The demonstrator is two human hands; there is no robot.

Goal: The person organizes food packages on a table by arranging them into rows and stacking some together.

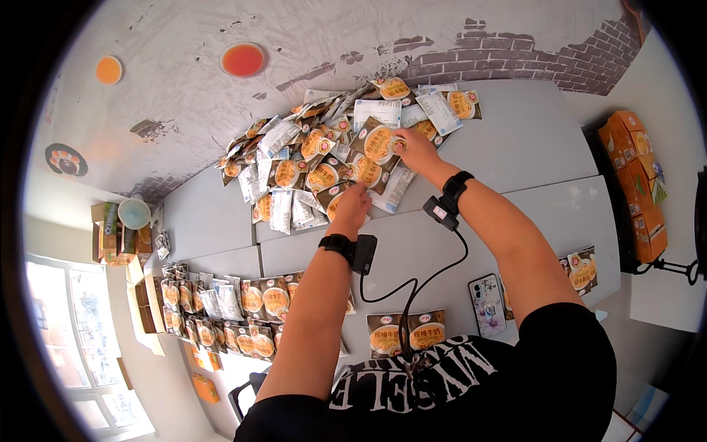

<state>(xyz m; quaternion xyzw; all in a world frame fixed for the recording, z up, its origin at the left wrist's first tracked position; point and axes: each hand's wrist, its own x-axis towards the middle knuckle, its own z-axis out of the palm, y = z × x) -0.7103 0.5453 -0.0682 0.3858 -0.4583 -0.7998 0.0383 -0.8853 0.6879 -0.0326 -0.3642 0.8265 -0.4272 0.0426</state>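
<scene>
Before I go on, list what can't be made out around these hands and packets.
- Head view: the left hand itself hides whether it grips a packet.
- Head view: lower packets in the pile are covered by upper packets.
- Head view: print on the pale packet is too small.
- Head view: the right arm hides part of the table.

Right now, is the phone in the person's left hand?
No, the phone lies on the table, well apart from the left hand, which is at the pile of packets.

I wear a black short-sleeved shirt (508, 376) with white lettering (420, 374), black wristbands (338, 247) bearing small dark boxes (365, 255), and black cables (404, 324).
</scene>
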